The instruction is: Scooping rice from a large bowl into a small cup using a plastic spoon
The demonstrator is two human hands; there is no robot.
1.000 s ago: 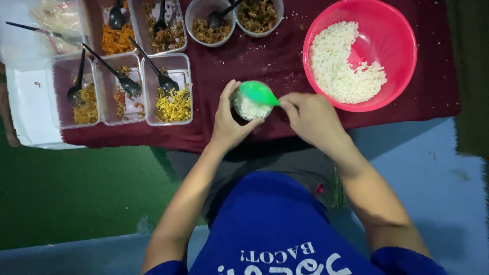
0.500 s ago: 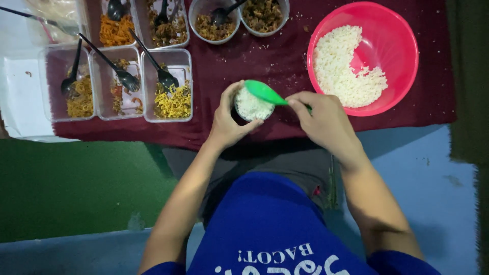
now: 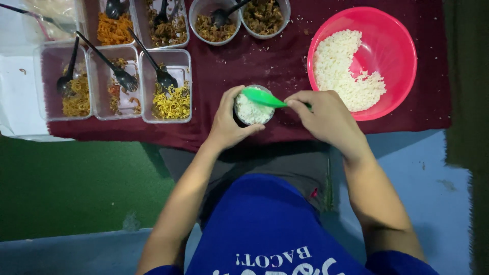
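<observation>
The fingers (image 3: pixel 232 104) of the left hand (image 3: pixel 230 122) were wrapped round a small cup of rice (image 3: pixel 252 109) at the near edge of the surface (image 3: pixel 285 66), while the right hand (image 3: pixel 326 114) pinched a green spoon (image 3: pixel 262 97) by its handle, blade flat on the rice. The cup looked light and thin-walled, likely to flex, so its sides seemed the best hold. A pink bowl (image 3: pixel 392 40) sat just beyond the right hand.

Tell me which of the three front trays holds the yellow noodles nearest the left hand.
The rightmost tray of the front row, next to the left hand. Its noodles are bright yellow, with a black spoon in it; the other two hold darker, more orange food.
</observation>
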